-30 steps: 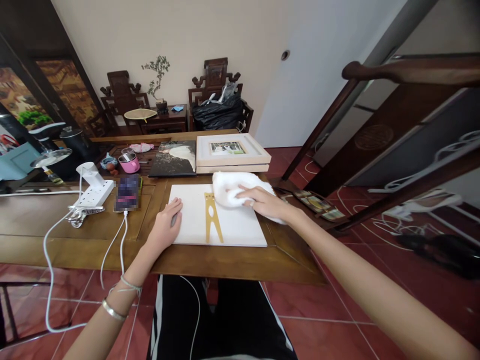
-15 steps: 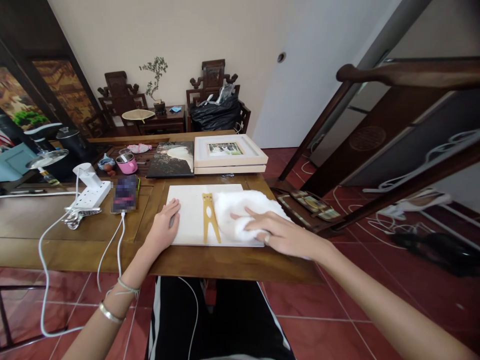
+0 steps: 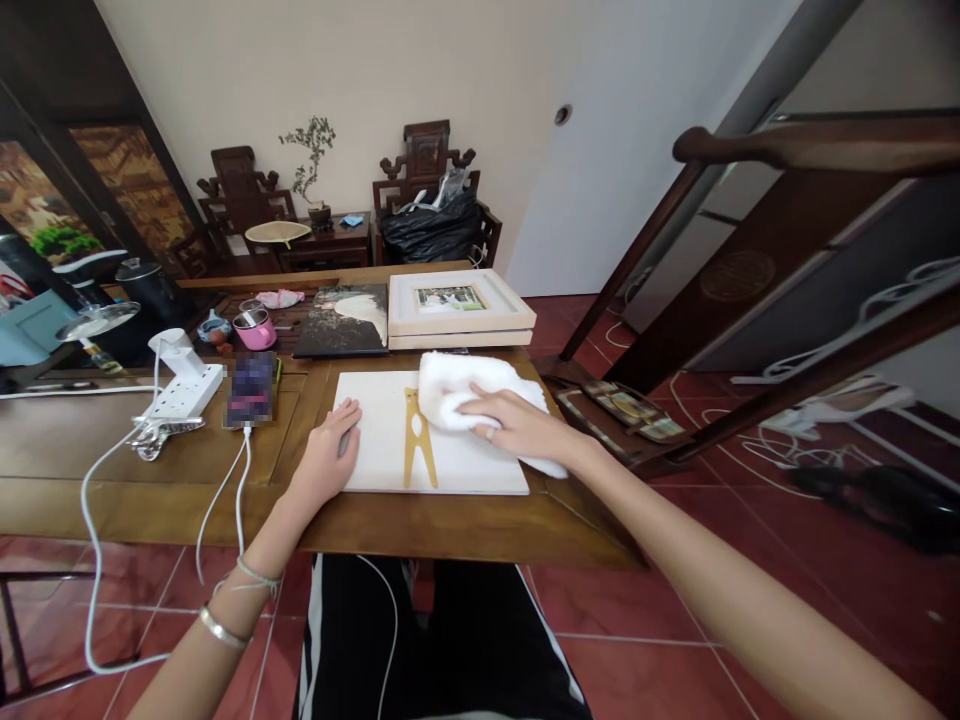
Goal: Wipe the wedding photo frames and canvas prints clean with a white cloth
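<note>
A white board (image 3: 382,455) with a long, two-legged yellow cat figure (image 3: 420,460) lies flat near the table's front edge. My left hand (image 3: 334,450) rests on the board's left edge, fingers extended; a small dark patch shows beside them, too unclear to name. A fluffy white towel (image 3: 450,380) covers the board's upper right and hangs past its right side. Bunched under my right hand (image 3: 514,425), part of that towel is gripped in the fingers and pressed on the board.
Behind the board are a light wooden picture frame (image 3: 465,325) and a dark picture panel (image 3: 341,325). A phone (image 3: 251,390) on a cable, a power strip (image 3: 187,392) and a pink cup (image 3: 255,328) stand left. A wooden chair (image 3: 675,300) is close on the right.
My right hand has moved the towel away from me and slightly left, uncovering the board's lower right. My left hand has stayed in place.
</note>
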Action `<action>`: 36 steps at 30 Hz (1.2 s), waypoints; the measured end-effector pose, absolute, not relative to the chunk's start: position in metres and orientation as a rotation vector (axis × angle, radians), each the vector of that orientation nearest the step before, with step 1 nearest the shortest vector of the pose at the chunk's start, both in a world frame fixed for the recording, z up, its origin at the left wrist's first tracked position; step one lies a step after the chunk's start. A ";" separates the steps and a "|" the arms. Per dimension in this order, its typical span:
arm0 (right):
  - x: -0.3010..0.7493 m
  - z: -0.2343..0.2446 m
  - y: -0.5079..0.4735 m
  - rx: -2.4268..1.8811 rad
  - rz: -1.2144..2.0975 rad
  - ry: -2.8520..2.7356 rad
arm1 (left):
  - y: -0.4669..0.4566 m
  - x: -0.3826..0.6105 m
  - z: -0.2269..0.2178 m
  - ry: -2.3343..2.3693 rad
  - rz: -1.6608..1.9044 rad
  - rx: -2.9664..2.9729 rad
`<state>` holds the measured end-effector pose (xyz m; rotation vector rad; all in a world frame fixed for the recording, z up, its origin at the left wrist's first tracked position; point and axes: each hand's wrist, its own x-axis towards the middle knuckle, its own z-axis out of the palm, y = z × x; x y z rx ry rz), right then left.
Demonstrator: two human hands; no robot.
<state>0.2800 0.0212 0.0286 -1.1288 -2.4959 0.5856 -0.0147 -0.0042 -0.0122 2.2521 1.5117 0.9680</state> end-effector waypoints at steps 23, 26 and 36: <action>0.280 0.040 -0.056 -1.250 0.643 -2.653 | -0.003 -0.014 -0.016 1.518 0.958 2.292; 0.257 0.037 -0.016 -1.265 0.550 -2.556 | -0.003 -0.014 -0.015 1.530 0.941 2.283; 0.207 0.025 0.013 -1.091 0.270 -2.607 | -0.003 -0.016 -0.013 1.500 0.810 2.314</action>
